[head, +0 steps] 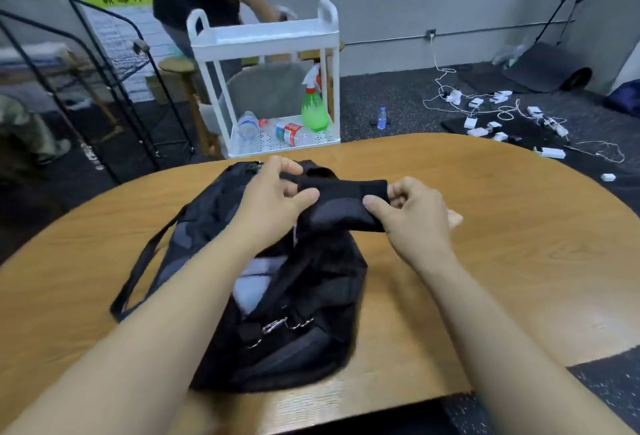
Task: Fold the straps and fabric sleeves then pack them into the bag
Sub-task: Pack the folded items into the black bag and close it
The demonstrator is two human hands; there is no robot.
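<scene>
A black bag lies open on the wooden table, its long strap trailing off to the left. Something pale shows inside the opening. Above the bag's far end I hold a folded black fabric sleeve between both hands. My left hand pinches its left end with thumb and fingers. My right hand pinches the right end, thumb on the near side. The sleeve hangs clear of the table.
A white cart with water bottles and a green spray bottle stands beyond the table's far edge. A person stands behind it. Chargers and cables litter the floor at the right. A black metal rack is at the left.
</scene>
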